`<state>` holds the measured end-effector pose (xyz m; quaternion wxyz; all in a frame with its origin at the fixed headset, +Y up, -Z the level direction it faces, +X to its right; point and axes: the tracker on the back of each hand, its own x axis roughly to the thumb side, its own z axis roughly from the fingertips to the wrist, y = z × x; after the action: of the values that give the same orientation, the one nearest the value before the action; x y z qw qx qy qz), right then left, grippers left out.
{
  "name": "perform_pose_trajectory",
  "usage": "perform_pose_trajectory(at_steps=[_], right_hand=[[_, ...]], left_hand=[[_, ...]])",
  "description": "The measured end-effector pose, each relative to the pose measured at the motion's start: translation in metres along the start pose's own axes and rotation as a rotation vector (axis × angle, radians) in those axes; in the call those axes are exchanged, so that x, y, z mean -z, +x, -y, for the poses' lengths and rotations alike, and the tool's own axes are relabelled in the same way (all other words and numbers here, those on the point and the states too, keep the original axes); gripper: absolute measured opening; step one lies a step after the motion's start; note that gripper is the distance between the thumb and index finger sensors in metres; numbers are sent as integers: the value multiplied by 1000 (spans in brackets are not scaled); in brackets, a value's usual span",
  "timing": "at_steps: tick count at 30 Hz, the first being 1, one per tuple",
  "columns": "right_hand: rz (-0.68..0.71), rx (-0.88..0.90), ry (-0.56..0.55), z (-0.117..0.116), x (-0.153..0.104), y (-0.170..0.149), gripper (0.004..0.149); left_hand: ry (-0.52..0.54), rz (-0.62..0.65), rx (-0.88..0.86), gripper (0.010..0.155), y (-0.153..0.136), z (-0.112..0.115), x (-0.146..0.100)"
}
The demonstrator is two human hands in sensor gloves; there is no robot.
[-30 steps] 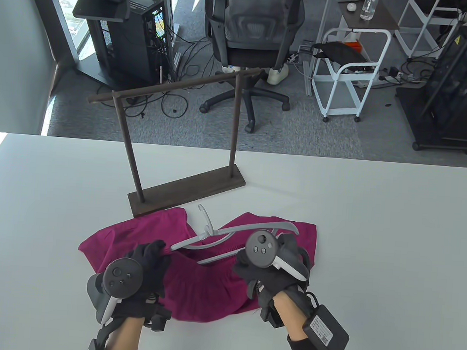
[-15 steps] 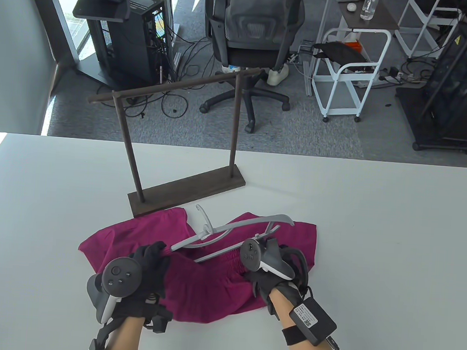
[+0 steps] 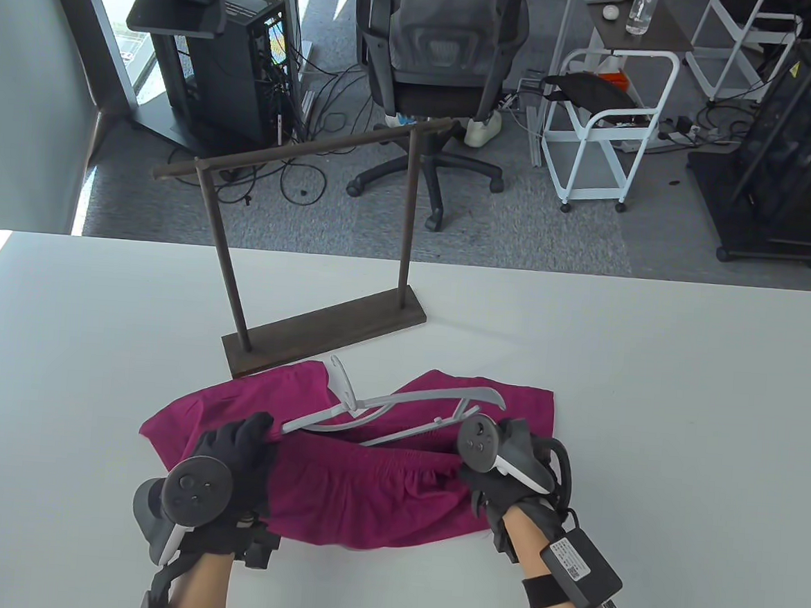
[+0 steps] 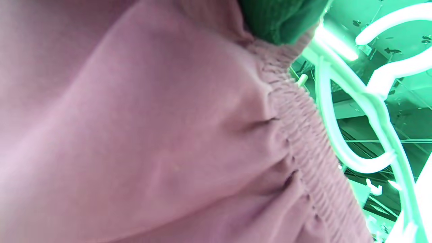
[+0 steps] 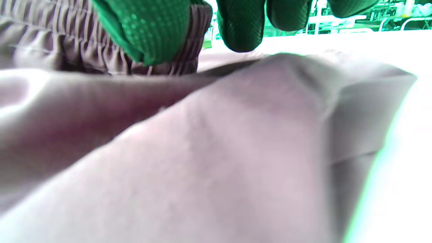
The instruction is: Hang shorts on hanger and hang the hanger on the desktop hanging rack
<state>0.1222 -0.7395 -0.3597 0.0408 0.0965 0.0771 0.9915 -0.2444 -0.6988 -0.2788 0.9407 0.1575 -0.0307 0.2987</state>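
Observation:
Magenta shorts [image 3: 365,488] lie on the white table [image 3: 650,377] in front of the dark wooden rack [image 3: 320,333]. A grey plastic hanger [image 3: 398,404] lies across the shorts, its hook toward the rack. My left hand [image 3: 247,439] pinches the gathered waistband [image 4: 297,111] at the hanger's left end [image 4: 334,44]. Over at the waistband's right end, under the hanger's lower bar, my right hand [image 3: 483,479] grips the fabric; in the right wrist view the thumb and fingers [image 5: 152,30] pinch the elastic band [image 5: 101,50]. Between both hands the waistband is stretched flat.
The rack's base [image 3: 324,331] sits just beyond the shorts, its crossbar [image 3: 305,146] high above. Behind the table stand an office chair [image 3: 436,63], a white cart [image 3: 605,123] and a computer tower [image 3: 221,62]. Bare tabletop extends to both sides.
My right hand slid right along the waistband, pulling it taut. My left hand shifted slightly left and toward me. The hanger tilted, its hook leaning more upright.

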Motion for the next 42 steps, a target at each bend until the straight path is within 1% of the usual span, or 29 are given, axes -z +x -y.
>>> perform_pose_trajectory(at_steps=[4, 7, 9, 10, 14, 17, 20, 22, 24, 29, 32, 37, 39, 41, 42], right_hand=[[6, -39, -38, 9, -17, -19, 46], [-10, 52, -76, 8, -28, -36, 45], [-33, 62, -56, 11, -32, -44, 44], [-42, 62, -74, 15, -36, -47, 43], [-72, 69, -106, 23, -42, -65, 40], [-147, 76, -137, 25, -44, -88, 38], [-192, 96, -168, 28, -48, -104, 37], [-198, 102, -173, 29, -50, -109, 37], [-185, 97, -192, 32, -53, -106, 37], [-118, 47, -248, 43, -58, -81, 39], [-87, 34, -273, 44, -60, -68, 41], [-1, 29, -279, 44, -61, -54, 44], [50, 50, -281, 43, -61, -50, 51], [94, 113, -262, 42, -61, -50, 66], [101, 143, -262, 42, -61, -50, 69]], left_hand=[[-37, 40, -1, 57, 4, 3, 1], [-56, 55, -4, 57, 5, 7, 2], [-75, 60, 9, 57, 4, 8, 3], [-80, 63, 19, 57, 4, 9, 2], [-69, 50, -4, 56, -2, 7, 2], [-81, 56, -7, 56, -5, 5, 2], [-116, 90, 42, 56, 1, 10, 1], [-127, 102, 36, 56, 5, 13, 1], [-129, 115, 44, 56, 9, 15, 1], [-130, 132, 52, 56, 12, 15, -2], [-121, 135, 52, 56, 12, 15, -3], [-103, 155, 60, 56, 16, 18, -4], [-102, 160, 68, 56, 17, 19, -4], [-102, 162, 73, 56, 18, 20, -4], [-98, 160, 71, 56, 17, 20, -4]])
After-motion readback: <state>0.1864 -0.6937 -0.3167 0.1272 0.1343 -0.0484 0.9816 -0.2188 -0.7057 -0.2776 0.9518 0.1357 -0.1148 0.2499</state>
